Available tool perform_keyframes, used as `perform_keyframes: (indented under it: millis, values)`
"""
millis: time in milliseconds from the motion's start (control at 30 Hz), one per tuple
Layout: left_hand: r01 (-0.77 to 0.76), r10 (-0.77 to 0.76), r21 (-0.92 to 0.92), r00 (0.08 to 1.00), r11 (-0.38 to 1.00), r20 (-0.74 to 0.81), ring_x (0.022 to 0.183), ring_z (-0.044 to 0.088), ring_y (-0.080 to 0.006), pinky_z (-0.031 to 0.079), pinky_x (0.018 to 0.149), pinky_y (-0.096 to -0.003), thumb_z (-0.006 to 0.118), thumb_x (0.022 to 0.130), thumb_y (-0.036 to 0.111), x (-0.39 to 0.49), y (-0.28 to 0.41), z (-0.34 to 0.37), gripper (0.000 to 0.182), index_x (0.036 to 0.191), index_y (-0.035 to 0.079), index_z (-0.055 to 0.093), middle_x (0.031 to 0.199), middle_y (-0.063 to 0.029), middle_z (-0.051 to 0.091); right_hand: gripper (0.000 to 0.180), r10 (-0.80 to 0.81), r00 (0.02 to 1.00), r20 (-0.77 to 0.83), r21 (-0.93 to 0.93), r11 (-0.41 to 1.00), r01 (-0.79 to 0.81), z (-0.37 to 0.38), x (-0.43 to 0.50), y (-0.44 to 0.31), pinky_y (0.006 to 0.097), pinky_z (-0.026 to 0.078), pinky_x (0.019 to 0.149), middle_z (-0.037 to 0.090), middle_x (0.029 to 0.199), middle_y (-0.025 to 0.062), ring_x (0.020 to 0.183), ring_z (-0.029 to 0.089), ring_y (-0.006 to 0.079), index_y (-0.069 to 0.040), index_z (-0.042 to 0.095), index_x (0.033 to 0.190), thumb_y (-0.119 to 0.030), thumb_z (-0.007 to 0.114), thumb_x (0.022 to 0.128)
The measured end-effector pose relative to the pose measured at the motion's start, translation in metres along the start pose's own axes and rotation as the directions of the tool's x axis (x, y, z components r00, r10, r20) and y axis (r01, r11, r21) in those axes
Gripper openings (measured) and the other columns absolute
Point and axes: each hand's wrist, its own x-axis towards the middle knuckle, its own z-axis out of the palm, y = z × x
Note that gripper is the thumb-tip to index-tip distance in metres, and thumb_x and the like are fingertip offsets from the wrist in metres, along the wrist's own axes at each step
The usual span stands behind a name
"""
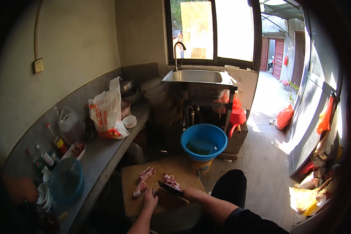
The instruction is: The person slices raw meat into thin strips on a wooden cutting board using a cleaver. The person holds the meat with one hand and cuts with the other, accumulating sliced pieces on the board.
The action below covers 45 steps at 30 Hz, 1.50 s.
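Note:
On a wooden cutting board (pixel 163 168) in front of me lie pieces of raw meat. My right hand (pixel 192 194) grips the handle of a kitchen knife (pixel 170 188), its dark blade pointing left beside a pile of cut meat (pixel 171 181). Left of the blade, my left hand (pixel 150 199) has its fingers on a small meat piece (pixel 154 192); part of that piece is hidden under the fingers. Longer strips of raw meat (pixel 146 173) lie just beyond my left hand, towards the board's left side.
Beyond the board is a blue plastic basin (pixel 204 158). The counter (pixel 101 162) on the left holds a blue colander (pixel 66 180), bottles, a meat tray (pixel 75 151) and a printed bag (pixel 108 114). Another person's hand (pixel 27 190) is at far left. A sink (pixel 196 76) stands under the window.

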Motion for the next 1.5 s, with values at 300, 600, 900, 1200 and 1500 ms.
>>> perform_keyframes:
  millis: [300,600,900,1200,1500]
  values:
    - [-0.025,0.026,0.033,0.999,0.999,-0.021,0.106,0.058,-0.0417,0.048,0.095,-0.0487,0.085,0.063,0.010,-0.006,-0.006,-0.002,0.052,0.110,0.005,0.063,0.112,-0.0194,0.062,0.029,0.060,0.997,0.038,0.044,0.997,-0.062,-0.002,-0.001,-0.006,0.0489,0.057,0.078,0.074,0.102,0.0204,0.095,0.073,0.0381,-0.005,0.072,0.111,-0.011,0.063,0.085]
    - [-0.015,0.008,-0.079,0.996,0.997,-0.092,0.101,0.059,-0.0395,0.049,0.090,-0.0477,0.086,0.069,0.014,-0.005,-0.009,0.002,0.043,0.105,0.006,0.064,0.104,-0.0168,0.063,0.027,0.148,0.987,-0.062,0.223,0.966,-0.131,-0.017,-0.022,-0.024,0.0462,0.059,0.073,0.075,0.091,0.0186,0.081,0.075,0.0330,-0.005,0.072,0.111,-0.012,0.062,0.087]
    - [0.040,-0.044,-0.134,0.999,0.990,-0.025,0.089,0.064,-0.0376,0.052,0.083,-0.0453,0.084,0.074,0.018,0.012,-0.020,0.006,0.030,0.093,0.002,0.069,0.095,-0.0173,0.065,0.021,0.121,0.942,-0.312,0.442,0.896,0.031,-0.032,-0.039,-0.041,0.0406,0.056,0.061,0.071,0.072,0.0117,0.062,0.072,0.0232,-0.003,0.067,0.104,-0.020,0.059,0.094]
    - [0.084,-0.088,-0.209,0.996,0.974,-0.007,0.084,0.066,-0.0361,0.053,0.078,-0.0431,0.083,0.075,0.017,0.010,-0.016,-0.001,0.027,0.093,0.001,0.070,0.094,-0.0182,0.066,0.024,0.135,0.952,-0.273,0.438,0.899,-0.002,-0.042,-0.043,-0.047,0.0485,0.055,0.071,0.072,0.076,0.0152,0.071,0.072,0.0322,-0.006,0.069,0.106,-0.025,0.057,0.096]
    - [0.055,-0.065,-0.173,0.997,0.983,-0.051,0.088,0.063,-0.0380,0.050,0.081,-0.0472,0.080,0.075,0.011,0.003,-0.025,0.000,0.022,0.087,0.003,0.065,0.088,-0.0160,0.066,0.026,0.138,0.972,-0.191,0.406,0.913,-0.050,-0.046,-0.042,-0.062,0.0508,0.055,0.075,0.072,0.085,0.0194,0.080,0.071,0.0386,-0.009,0.071,0.106,-0.029,0.058,0.095]
